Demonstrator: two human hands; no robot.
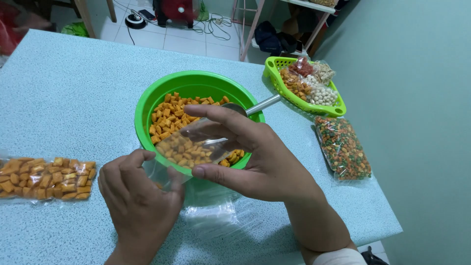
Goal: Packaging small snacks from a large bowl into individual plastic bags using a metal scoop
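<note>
My left hand [139, 198] pinches the lower edge of a small clear plastic bag [189, 147] at the near rim of a round green bowl [194, 80]. My right hand [250, 152] holds the same bag's mouth apart, fingers above and thumb below. The bowl is filled with small orange rectangular snack pieces [171, 110], seen partly through the bag. A metal spoon [260, 104] rests in the bowl, its handle pointing to the right rim; its scoop is partly hidden by my fingers.
A filled bag of orange snacks [46, 177] lies at the left. A green basket [274, 66] with several snack bags stands at the back right, a bag of mixed coloured snacks [343, 147] beside it. Empty clear bags [216, 218] lie near me. The table edge runs along the right.
</note>
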